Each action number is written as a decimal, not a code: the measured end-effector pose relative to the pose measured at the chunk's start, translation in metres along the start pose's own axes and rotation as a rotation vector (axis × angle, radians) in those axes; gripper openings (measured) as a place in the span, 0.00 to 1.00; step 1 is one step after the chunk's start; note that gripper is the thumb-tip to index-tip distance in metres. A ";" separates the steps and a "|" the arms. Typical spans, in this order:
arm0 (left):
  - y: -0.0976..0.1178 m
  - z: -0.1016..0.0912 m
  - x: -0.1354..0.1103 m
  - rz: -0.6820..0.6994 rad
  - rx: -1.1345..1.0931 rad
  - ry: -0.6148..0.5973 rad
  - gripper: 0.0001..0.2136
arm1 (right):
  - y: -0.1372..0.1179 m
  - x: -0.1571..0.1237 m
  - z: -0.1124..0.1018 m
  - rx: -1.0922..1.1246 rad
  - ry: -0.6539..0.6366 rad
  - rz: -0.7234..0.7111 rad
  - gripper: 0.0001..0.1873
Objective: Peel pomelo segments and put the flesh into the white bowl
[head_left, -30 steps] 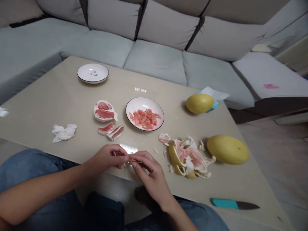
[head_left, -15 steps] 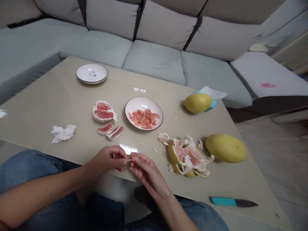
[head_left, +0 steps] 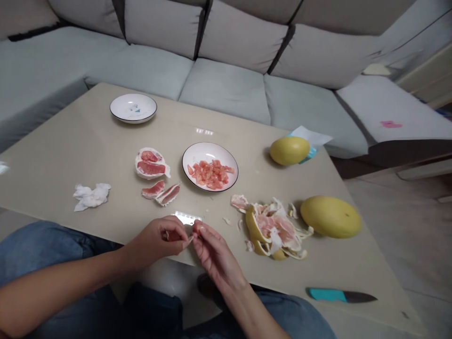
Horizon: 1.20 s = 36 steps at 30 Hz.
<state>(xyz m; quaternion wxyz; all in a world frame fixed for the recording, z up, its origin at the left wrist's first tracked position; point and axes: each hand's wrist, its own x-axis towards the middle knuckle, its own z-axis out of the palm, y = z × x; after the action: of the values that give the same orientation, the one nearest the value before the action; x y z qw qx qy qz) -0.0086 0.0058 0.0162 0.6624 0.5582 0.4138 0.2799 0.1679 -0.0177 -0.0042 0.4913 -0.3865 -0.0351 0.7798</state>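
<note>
Over the table's near edge, my left hand pinches a thin pale strip of pomelo membrane between thumb and forefinger. My right hand meets it fingertip to fingertip, closed on a small pomelo piece mostly hidden by the fingers. Beyond them stands a white, dark-rimmed plate with a heap of pink pomelo flesh. Left of that plate lie a partly opened pomelo chunk in white pith and two loose segments. Yellow peel with membrane scraps is piled right of my hands.
Two whole yellow pomelos rest at the right, the farther against a blue-white packet. A turquoise-handled knife lies near the right front edge. Crumpled tissue and another plate are at left. A sofa stands behind.
My left thumb and forefinger have shifted slightly right and down with the pale strip, and my right fingertips have tilted up a little. Things on the table stay in place.
</note>
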 end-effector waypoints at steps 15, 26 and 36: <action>0.001 -0.004 0.005 -0.063 -0.017 0.065 0.05 | -0.041 0.027 -0.005 -0.727 0.097 -0.557 0.13; -0.005 -0.011 0.007 -0.036 -0.064 0.074 0.06 | -0.080 0.026 0.011 -1.277 0.090 -0.776 0.14; -0.010 -0.003 0.006 -0.100 -0.083 -0.037 0.10 | -0.017 -0.024 0.014 -1.181 -0.139 -0.491 0.05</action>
<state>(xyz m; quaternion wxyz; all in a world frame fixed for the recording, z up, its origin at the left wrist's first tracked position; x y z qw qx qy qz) -0.0096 0.0099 0.0051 0.7056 0.5143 0.4168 0.2530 0.1764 -0.0233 0.0266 0.3565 -0.5212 -0.5778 0.5172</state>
